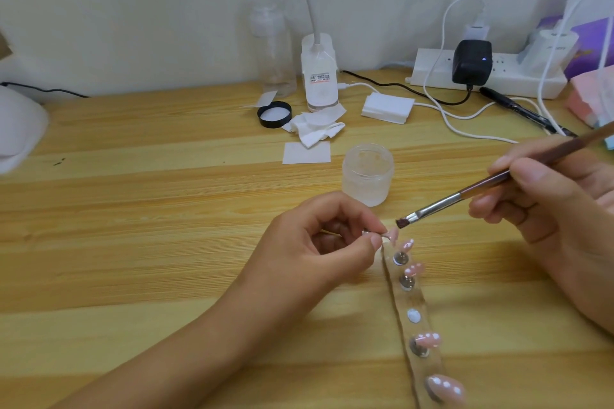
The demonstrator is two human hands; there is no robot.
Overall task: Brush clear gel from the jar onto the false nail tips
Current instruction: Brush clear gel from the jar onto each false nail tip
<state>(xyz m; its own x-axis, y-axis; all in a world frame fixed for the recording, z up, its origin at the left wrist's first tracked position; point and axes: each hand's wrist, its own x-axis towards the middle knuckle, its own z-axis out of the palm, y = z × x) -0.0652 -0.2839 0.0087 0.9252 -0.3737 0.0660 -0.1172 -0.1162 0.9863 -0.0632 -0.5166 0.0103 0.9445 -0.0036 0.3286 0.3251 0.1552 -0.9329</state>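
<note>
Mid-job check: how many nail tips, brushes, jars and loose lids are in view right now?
Pink nail tips: 5, one pinched by the left hand
Brush: 1
Gel jar: 1
Black lid: 1
Total: 8

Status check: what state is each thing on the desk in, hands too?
Jar: open.
Lid: off, inside up.
Brush: gripped by right hand, bristles in air.
Left hand: pinches one nail tip by its mount.
Strip: flat, one seat bare.
Adapter: plugged in, light on.
</note>
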